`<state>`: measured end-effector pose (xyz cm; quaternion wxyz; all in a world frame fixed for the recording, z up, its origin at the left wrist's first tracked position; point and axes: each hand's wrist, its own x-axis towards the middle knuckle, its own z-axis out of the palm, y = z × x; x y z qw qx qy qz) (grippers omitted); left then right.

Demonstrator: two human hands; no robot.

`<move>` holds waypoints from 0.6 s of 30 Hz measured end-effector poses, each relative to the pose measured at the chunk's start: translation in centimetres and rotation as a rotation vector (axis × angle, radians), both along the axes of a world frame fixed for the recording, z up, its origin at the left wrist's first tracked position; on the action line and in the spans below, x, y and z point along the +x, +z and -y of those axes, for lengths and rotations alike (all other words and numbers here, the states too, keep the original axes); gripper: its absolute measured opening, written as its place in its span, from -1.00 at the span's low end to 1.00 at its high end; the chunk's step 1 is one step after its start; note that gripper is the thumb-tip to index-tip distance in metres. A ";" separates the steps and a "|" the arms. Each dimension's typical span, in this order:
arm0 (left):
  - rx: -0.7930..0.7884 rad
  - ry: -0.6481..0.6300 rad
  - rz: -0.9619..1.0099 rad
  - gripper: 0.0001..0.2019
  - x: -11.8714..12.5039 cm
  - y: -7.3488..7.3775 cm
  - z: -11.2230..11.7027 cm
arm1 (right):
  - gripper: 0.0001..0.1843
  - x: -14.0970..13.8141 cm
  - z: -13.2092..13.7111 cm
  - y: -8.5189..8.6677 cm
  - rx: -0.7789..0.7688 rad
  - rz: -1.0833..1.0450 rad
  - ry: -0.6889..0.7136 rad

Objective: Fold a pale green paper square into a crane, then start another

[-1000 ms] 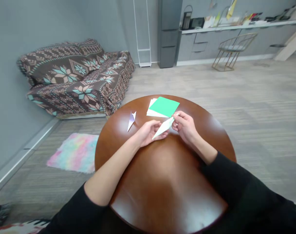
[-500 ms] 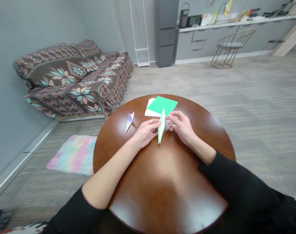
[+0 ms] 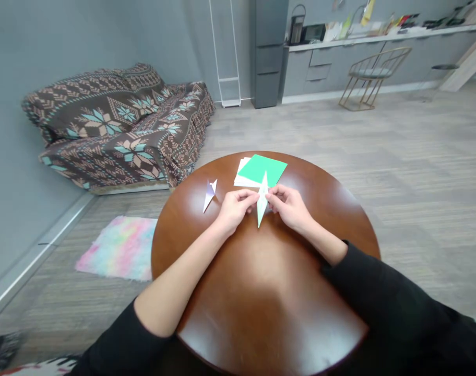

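A pale green and white folded paper, shaped like a narrow diamond with pointed ends, is held upright above the table. My left hand pinches its left edge between thumb and fingers. On the opposite edge, my right hand also has its fingers closed on the paper. Just behind it lies a green paper sheet on top of several white sheets. To the left of my left hand rests a small purple and white folded paper figure.
All of this is on a round brown wooden table. A sofa under a patterned cover stands beyond it at the left, with a fluffy pastel rug on the floor. A metal-framed chair stands by the kitchen counter.
My right hand has moved left and now grips the folded paper's right edge; before, it was apart from it. The paper has turned so its broad face shows more.
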<state>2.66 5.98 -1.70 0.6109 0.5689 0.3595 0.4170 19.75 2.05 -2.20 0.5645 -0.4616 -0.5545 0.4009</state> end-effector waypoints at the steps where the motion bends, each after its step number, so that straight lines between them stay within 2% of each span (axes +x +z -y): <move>1: 0.025 0.016 -0.011 -0.79 0.0 0.0 0.0 | -0.65 -0.1 0.0 0.0 -0.010 0.000 0.001; 7: 0.052 0.054 0.002 -0.71 0.5 0.0 0.3 | -0.71 -0.2 0.2 0.0 -0.012 0.019 -0.067; 15: 0.130 0.060 -0.002 -0.74 0.7 0.3 0.8 | -0.78 -0.3 0.2 0.2 0.073 0.088 -0.125; 18: 0.107 0.106 0.017 -0.76 0.8 0.2 0.8 | -0.77 -0.4 0.3 0.1 0.087 0.077 -0.148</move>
